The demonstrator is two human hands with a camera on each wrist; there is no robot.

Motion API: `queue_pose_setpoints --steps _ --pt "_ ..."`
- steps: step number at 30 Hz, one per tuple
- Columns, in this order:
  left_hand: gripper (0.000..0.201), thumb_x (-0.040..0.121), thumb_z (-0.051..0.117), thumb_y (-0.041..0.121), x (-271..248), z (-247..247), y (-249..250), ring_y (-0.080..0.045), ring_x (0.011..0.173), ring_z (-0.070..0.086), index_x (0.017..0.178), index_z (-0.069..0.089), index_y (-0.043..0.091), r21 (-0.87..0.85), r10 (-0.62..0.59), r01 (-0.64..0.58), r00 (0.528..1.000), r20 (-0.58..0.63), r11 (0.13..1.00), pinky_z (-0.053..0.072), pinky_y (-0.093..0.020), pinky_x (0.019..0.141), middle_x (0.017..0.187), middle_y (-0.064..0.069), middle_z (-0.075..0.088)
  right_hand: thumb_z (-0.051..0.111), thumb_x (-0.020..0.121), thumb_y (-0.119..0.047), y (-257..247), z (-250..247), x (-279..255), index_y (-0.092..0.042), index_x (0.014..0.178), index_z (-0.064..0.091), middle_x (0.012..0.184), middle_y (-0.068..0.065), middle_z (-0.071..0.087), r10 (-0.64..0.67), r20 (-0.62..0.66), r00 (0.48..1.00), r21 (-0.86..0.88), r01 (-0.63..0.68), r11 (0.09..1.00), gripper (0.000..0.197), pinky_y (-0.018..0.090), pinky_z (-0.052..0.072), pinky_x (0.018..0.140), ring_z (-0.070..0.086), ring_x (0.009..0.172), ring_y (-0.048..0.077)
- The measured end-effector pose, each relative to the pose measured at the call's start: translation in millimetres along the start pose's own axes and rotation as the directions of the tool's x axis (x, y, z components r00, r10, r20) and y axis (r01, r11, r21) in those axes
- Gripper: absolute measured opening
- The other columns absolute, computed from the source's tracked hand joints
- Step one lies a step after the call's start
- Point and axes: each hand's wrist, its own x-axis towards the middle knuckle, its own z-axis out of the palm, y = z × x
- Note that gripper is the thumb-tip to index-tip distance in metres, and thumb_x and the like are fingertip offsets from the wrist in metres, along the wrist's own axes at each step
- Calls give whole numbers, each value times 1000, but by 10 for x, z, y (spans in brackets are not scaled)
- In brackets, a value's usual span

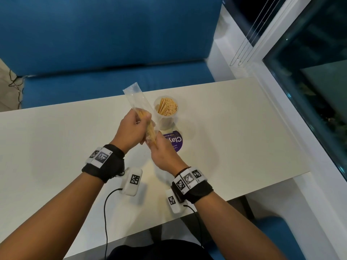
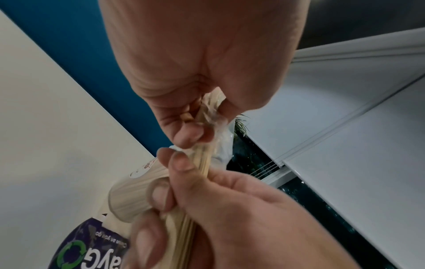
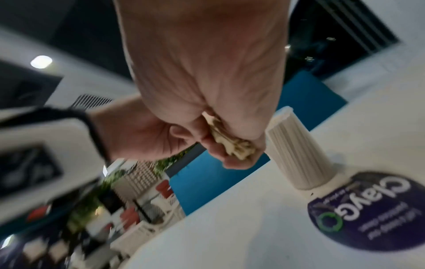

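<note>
Currently holds a clear plastic bag [image 1: 134, 96] of thin wooden sticks [image 1: 151, 129] above the tabletop [image 1: 244, 143], just in front of a ribbed cup [image 1: 166, 120]. Wraps the left hand [image 1: 131, 128] round the bag's middle, grip pinching plastic and sticks together, likely to stop the bundle sliding, with the empty upper end sticking up free. Closes the right hand [image 1: 163, 154] on the bundle's lower end, grip squeezing the sticks between thumb and fingers [image 2: 181, 163], seemingly to work them out of the bag. Holds everything close beside the cup, already packed with similar sticks standing upright, probably to allow a short, straight drop in. Works with the cup standing on the tabletop at the edge of a round purple sticker [image 1: 176, 144], near both hands. Cannot tell the state of the bag's lower end, hidden inside the right grip.
</note>
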Motion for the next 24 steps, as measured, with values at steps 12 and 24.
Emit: queue_pose_setpoints --steps 12,24 --pt "20 99 44 34 480 -367 -164 -30 100 65 102 62 26 -171 -128 85 957 -262 982 51 -46 94 102 -9 71 41 111 -21 85 -615 -49 -6 126 49 113 10 60 134 124 983 -227 -103 968 22 39 48 82 58 101 27" --pt "29 102 49 33 864 -90 -139 -24 76 52 120 57 11 -177 -261 252 965 -34 952 43 -33 61 101 -10 55 40 106 -16 -495 -1393 851 -5 133 48 109 9 59 256 122 959 -888 -10 459 30 35 45 72 58 90 24"
